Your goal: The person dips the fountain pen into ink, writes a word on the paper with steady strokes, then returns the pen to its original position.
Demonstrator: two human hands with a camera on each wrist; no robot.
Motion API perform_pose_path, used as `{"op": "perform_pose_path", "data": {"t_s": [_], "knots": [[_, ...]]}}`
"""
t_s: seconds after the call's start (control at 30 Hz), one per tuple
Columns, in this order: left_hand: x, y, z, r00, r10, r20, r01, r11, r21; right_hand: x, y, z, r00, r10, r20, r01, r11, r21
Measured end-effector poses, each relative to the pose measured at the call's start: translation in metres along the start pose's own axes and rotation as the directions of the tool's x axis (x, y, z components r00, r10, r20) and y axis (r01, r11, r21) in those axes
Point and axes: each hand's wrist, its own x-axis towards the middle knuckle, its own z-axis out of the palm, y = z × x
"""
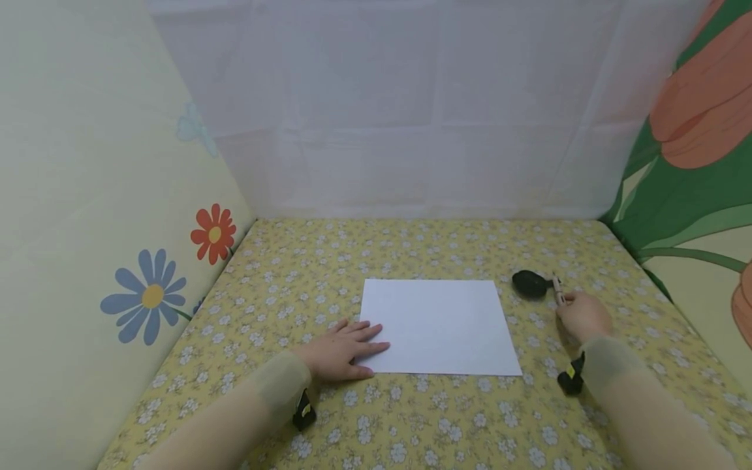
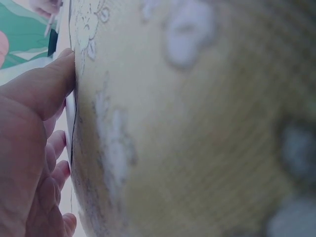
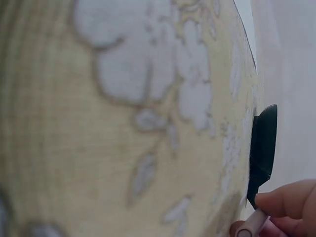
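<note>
A white sheet of paper (image 1: 440, 323) lies flat on the flowered tablecloth. My left hand (image 1: 337, 352) rests with spread fingers on the sheet's left edge and near corner; in the left wrist view, its thumb (image 2: 52, 81) lies along the paper's edge. To the right of the sheet, my right hand (image 1: 587, 318) pinches a slim, pale, pen-like stick (image 1: 559, 292) between thumb and fingers. Just left of the stick sits a black oval object (image 1: 530, 284) with a short neck reaching towards it. Whether the neck touches the stick, I cannot tell. The stick's rounded end (image 3: 245, 231) shows in the right wrist view.
Yellow cloth with white flowers (image 1: 305, 261) covers the table. A white sheet hangs as a back wall (image 1: 376, 117). Panels with printed flowers stand at the left (image 1: 76, 163) and right (image 1: 705, 196). Each wrist wears a small black device (image 1: 304, 411).
</note>
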Motion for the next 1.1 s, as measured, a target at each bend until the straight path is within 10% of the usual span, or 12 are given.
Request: {"op": "perform_pose_path", "data": {"t_s": [1.1], "knots": [[0.0, 0.001, -0.001, 1.0, -0.004, -0.009, 0.005, 1.0, 0.006, -0.014, -0.014, -0.002, 0.991, -0.113, -0.078, 0.118, 0.991, 0.065]]}}
